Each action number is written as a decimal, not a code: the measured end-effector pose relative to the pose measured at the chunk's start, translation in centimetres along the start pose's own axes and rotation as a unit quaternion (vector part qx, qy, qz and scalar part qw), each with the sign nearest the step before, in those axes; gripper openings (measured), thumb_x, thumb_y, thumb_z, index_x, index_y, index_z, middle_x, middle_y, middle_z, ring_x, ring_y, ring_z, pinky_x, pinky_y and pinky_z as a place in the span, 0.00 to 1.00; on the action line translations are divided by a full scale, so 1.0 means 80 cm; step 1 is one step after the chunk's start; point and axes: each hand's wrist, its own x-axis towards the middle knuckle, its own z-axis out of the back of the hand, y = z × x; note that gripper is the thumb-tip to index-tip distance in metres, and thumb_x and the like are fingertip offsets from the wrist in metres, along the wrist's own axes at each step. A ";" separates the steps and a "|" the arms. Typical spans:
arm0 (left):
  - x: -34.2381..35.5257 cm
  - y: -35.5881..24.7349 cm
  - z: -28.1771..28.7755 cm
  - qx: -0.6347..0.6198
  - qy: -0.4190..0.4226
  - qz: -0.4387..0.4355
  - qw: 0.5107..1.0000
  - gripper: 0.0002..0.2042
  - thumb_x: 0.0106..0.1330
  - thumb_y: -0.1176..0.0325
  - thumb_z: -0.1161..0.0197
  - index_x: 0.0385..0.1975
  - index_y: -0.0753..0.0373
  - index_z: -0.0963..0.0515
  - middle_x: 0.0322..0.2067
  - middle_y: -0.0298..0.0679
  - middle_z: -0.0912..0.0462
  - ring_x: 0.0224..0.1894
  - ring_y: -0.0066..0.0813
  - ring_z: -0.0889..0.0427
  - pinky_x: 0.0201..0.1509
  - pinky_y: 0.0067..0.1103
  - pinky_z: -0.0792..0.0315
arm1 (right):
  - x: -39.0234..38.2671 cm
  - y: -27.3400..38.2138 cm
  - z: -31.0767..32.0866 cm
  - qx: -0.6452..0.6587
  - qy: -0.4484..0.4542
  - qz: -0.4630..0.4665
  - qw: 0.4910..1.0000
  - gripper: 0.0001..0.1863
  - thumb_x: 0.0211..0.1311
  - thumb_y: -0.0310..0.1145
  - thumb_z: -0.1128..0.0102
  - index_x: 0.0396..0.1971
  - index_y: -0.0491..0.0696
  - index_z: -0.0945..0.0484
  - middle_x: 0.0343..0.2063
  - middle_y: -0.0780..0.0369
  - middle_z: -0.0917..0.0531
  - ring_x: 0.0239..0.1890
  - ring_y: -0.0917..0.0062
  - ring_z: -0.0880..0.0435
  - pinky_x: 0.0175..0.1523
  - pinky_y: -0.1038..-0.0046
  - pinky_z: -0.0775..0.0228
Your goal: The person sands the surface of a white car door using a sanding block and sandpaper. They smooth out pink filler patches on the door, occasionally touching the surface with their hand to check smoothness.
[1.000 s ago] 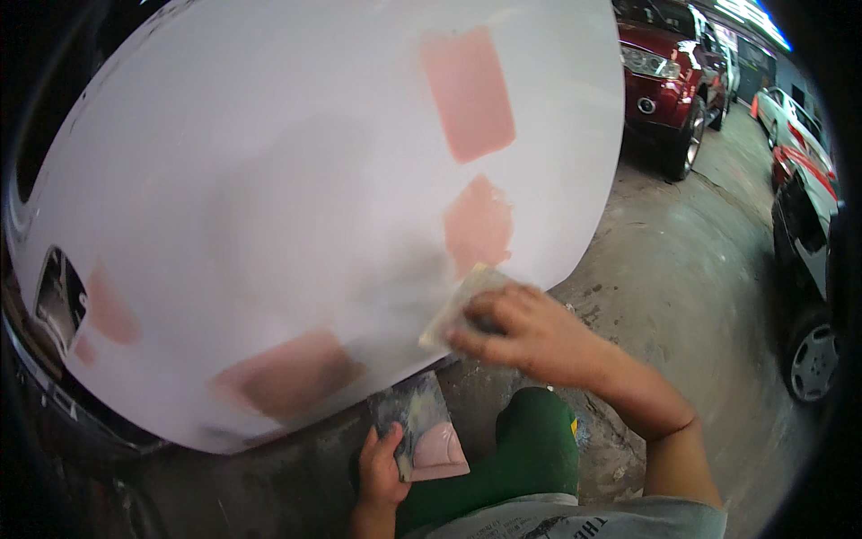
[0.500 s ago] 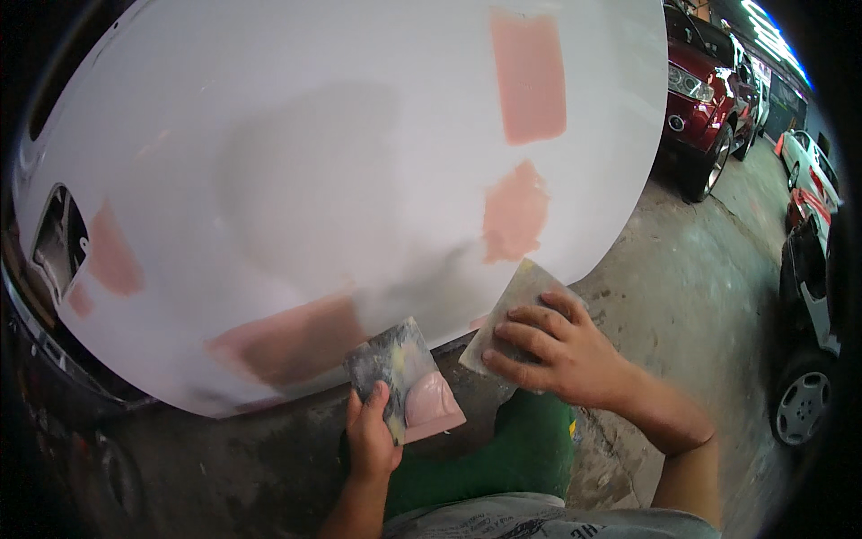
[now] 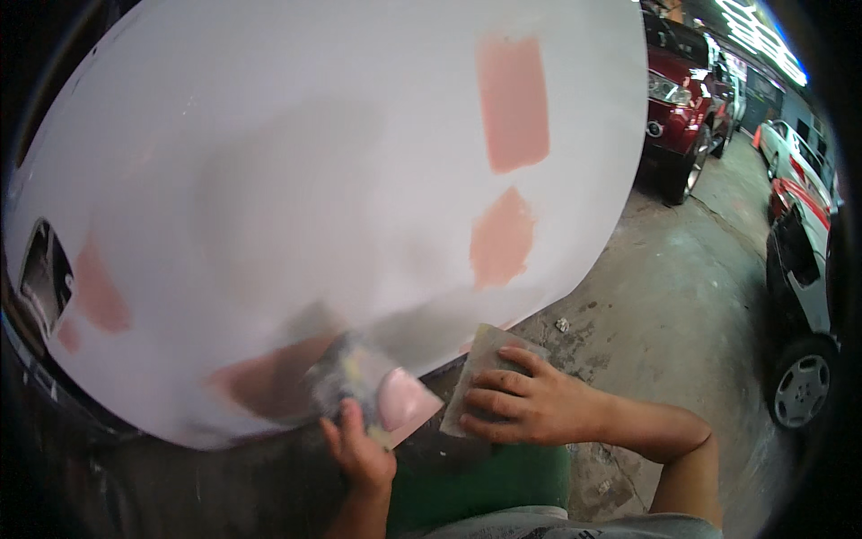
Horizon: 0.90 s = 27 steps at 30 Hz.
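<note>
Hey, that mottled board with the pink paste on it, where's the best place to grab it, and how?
Probably at the near left edge of the mottled board, coming from the person's side, thumb over the face, much as the left hand holds it. It's flat, and the pink paste sits toward its right end, so gripping there would likely smear it.

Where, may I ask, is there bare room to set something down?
Bare concrete floor lies between the white panel and the far-right wheel. Around the panel's lower edge it's crowded: left hand with smeared board, right hand with flat spreader.
</note>
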 end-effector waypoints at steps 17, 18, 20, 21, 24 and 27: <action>-0.057 0.057 0.069 0.090 0.029 0.205 0.974 0.24 0.73 0.70 0.43 0.66 0.68 0.36 0.58 0.44 0.25 0.58 0.39 0.24 0.61 0.32 0.29 | 0.104 -0.294 0.152 -0.304 -0.316 -0.211 0.874 0.28 0.64 0.24 0.48 0.61 0.68 0.26 0.56 0.58 0.23 0.60 0.55 0.26 0.62 0.55 0.30; -0.059 0.054 0.064 0.091 0.019 0.212 0.973 0.24 0.73 0.70 0.43 0.67 0.68 0.37 0.58 0.45 0.25 0.58 0.40 0.24 0.61 0.32 0.29 | 0.106 -0.301 0.155 -0.303 -0.314 -0.214 0.874 0.28 0.64 0.24 0.48 0.61 0.69 0.26 0.56 0.58 0.23 0.60 0.55 0.26 0.62 0.55 0.30; -0.062 0.047 0.058 0.094 0.014 0.222 0.970 0.25 0.73 0.70 0.44 0.68 0.68 0.37 0.58 0.46 0.26 0.58 0.39 0.24 0.61 0.32 0.29 | 0.111 -0.311 0.157 -0.299 -0.309 -0.218 0.876 0.27 0.64 0.25 0.47 0.60 0.69 0.26 0.55 0.59 0.23 0.59 0.54 0.25 0.61 0.54 0.29; -0.063 0.043 0.057 0.096 0.019 0.225 0.970 0.25 0.73 0.69 0.44 0.68 0.69 0.37 0.58 0.46 0.26 0.58 0.39 0.24 0.61 0.31 0.29 | 0.110 -0.312 0.154 -0.298 -0.303 -0.219 0.878 0.27 0.64 0.25 0.47 0.61 0.69 0.26 0.55 0.58 0.23 0.58 0.54 0.25 0.61 0.54 0.29; -0.061 0.041 0.058 0.134 0.025 0.223 0.965 0.25 0.73 0.66 0.44 0.67 0.70 0.36 0.59 0.46 0.26 0.57 0.38 0.24 0.60 0.29 0.29 | 0.102 -0.302 0.130 -0.289 -0.282 -0.225 0.887 0.28 0.62 0.26 0.44 0.61 0.67 0.27 0.55 0.58 0.24 0.58 0.55 0.25 0.61 0.56 0.29; -0.064 0.039 0.060 0.211 0.050 0.194 0.957 0.26 0.73 0.62 0.43 0.65 0.70 0.34 0.58 0.46 0.25 0.57 0.37 0.24 0.59 0.28 0.29 | 0.069 -0.267 0.067 -0.271 -0.255 -0.236 0.898 0.31 0.57 0.25 0.39 0.62 0.64 0.26 0.57 0.57 0.26 0.62 0.57 0.28 0.62 0.57 0.29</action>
